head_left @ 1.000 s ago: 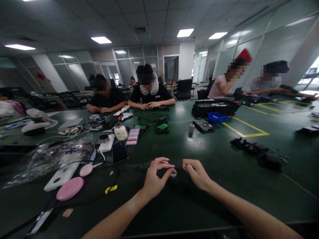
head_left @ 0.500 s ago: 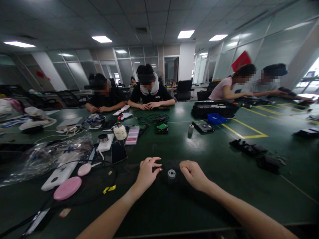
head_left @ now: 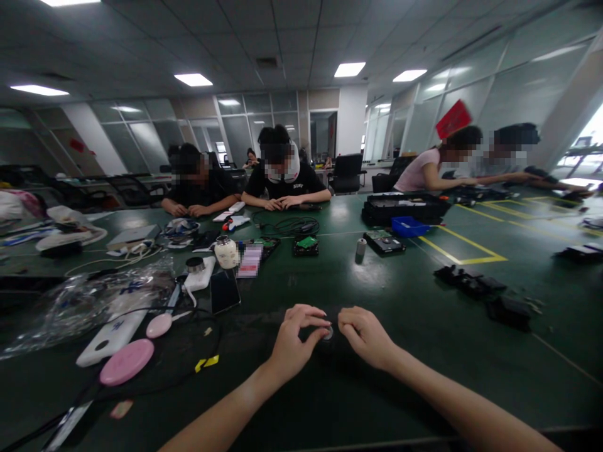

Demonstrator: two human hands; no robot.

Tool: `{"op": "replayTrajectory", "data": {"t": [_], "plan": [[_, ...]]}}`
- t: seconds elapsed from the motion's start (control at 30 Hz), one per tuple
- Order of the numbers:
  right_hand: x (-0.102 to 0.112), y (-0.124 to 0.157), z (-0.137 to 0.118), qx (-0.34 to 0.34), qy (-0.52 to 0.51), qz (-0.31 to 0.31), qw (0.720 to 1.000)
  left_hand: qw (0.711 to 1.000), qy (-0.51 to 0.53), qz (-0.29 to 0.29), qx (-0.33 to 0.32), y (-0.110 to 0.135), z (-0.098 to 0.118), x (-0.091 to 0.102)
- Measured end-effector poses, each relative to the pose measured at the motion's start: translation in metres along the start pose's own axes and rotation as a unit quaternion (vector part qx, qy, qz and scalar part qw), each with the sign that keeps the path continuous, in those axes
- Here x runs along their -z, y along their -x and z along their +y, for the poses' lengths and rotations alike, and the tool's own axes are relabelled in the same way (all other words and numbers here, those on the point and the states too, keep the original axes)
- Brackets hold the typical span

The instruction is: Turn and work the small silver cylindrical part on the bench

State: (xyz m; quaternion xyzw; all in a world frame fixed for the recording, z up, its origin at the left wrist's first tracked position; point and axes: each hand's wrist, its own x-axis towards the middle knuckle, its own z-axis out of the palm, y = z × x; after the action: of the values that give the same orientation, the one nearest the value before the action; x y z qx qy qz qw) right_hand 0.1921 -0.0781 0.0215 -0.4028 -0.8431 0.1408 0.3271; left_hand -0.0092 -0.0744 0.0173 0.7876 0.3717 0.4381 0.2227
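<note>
A small round grey metal part [head_left: 328,334], with holes in its top in the earlier view, stands on the green table directly in front of me. My left hand [head_left: 299,339] closes its thumb and fingertips on the left side of this part and partly covers it. Just to the right of it is my right hand [head_left: 366,336], its fingers curled into a fist close to the part. Whatever the right fingers may hold is hidden from me.
To the left lie a pink disc [head_left: 127,362], a white power bank [head_left: 112,339], a phone [head_left: 225,291] and cables. Farther out are a small metal cylinder [head_left: 360,249], hard drives [head_left: 384,242], a blue tray [head_left: 409,226] and black parts [head_left: 468,280]. Several people sit around the table.
My left hand has moved right, from beside the metal part onto it, and its fingers have drawn together. My right hand stays nearly in place, still curled.
</note>
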Motion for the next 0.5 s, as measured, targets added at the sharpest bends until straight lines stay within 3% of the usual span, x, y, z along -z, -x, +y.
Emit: {"op": "replayTrajectory", "data": {"t": [0.13, 0.27, 0.4, 0.5], "plan": [[0.001, -0.0008, -0.0009, -0.012, -0.066, 0.03, 0.997, 1.0, -0.014, -0.013, -0.009, 0.0019, -0.0006, 0.001], [0.0018, -0.0021, -0.0035, -0.046, -0.218, 0.052, 0.974, 0.999, -0.011, -0.036, 0.01, 0.0067, -0.0034, -0.0004], [0.0016, -0.001, -0.0073, -0.081, -0.331, -0.001, 0.94, 0.997, -0.019, -0.059, 0.038, 0.0085, -0.0045, -0.0029], [0.0001, 0.0002, -0.0079, -0.085, -0.321, -0.024, 0.943, 0.996, -0.016, -0.065, 0.052, 0.0084, -0.0044, -0.0034]]}}
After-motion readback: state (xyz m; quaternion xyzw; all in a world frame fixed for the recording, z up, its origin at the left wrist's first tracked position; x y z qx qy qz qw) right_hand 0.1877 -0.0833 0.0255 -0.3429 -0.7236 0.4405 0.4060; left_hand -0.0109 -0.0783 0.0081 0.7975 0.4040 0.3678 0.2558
